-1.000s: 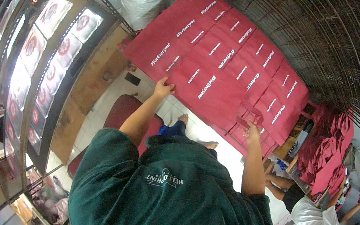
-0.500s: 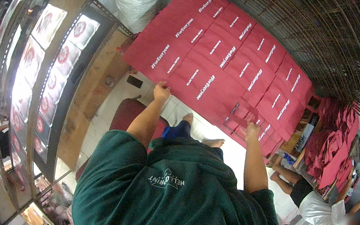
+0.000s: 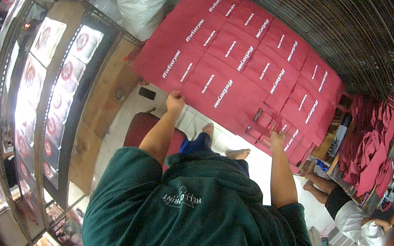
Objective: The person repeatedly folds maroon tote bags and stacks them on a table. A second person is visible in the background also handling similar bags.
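Red fabric panels [image 3: 168, 41] with white printing lie in overlapping rows across the table before me. At their near left edge my left hand [image 3: 175, 101] is closed, its fingertips pinching the fabric's border. My right hand [image 3: 277, 139] is closed at the near right edge, on what looks like a red fabric strip [image 3: 264, 127]; its fingers partly cover it. Just left of that strip, small dark marks or a dark piece [image 3: 257, 114] show on the fabric, too small to make out.
A drying rack [image 3: 72, 72] with several printed sheets stands to my left, beside a wooden board [image 3: 105, 113]. White plastic bags [image 3: 140, 0] lie at the far left. Metal wire racks [image 3: 364, 41] rise behind. On the right, red fabric [image 3: 369, 140] is heaped near another person [image 3: 359, 223].
Both my hands stay at about the same places on the fabric. The view has shifted slightly. The other person on the right has changed the position of their arms.
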Available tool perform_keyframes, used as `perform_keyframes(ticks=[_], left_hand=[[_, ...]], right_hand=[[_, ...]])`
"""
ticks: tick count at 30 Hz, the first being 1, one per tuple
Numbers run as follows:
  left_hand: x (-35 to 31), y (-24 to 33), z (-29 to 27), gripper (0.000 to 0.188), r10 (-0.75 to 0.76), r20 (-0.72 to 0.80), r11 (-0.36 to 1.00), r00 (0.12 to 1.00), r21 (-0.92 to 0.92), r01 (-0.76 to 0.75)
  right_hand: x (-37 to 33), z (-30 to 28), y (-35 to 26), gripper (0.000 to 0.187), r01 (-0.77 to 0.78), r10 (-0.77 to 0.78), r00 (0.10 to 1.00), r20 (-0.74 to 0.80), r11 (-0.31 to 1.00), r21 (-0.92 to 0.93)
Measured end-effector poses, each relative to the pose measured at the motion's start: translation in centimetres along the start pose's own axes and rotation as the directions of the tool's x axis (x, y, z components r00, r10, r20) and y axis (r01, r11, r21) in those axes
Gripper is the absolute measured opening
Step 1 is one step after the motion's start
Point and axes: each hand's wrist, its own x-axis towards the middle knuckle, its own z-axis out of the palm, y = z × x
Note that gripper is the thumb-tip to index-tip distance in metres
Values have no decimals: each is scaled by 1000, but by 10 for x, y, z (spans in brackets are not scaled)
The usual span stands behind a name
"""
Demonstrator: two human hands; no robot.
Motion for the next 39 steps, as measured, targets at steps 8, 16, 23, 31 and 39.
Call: perform_keyframes(ticks=[8,16,23,31,39], left_hand=[[22,-39,4,34,80,31,994,996,-83,-77],[-11,-20,-22,59,385,-91,834,918,461,-304],[-109,-12,-109,46,245,603,712,760,420,-563],[-210,27,-213,35,-427,770,222,475,598,-770],[-216,-80,-221,38,-362,853,338,376,496,-800]], right_hand=[[23,-6,24,61,63,-65,997,50,998,28],[35,-46,88,63,471,-590,808,-6,651,-596],[-63,-152,202,41,-188,210,868,450,978,-94],[-165,-236,290,49,-30,158,605,780,984,-176],[-212,-234,241,48,-174,342,720,604,931,-320]])
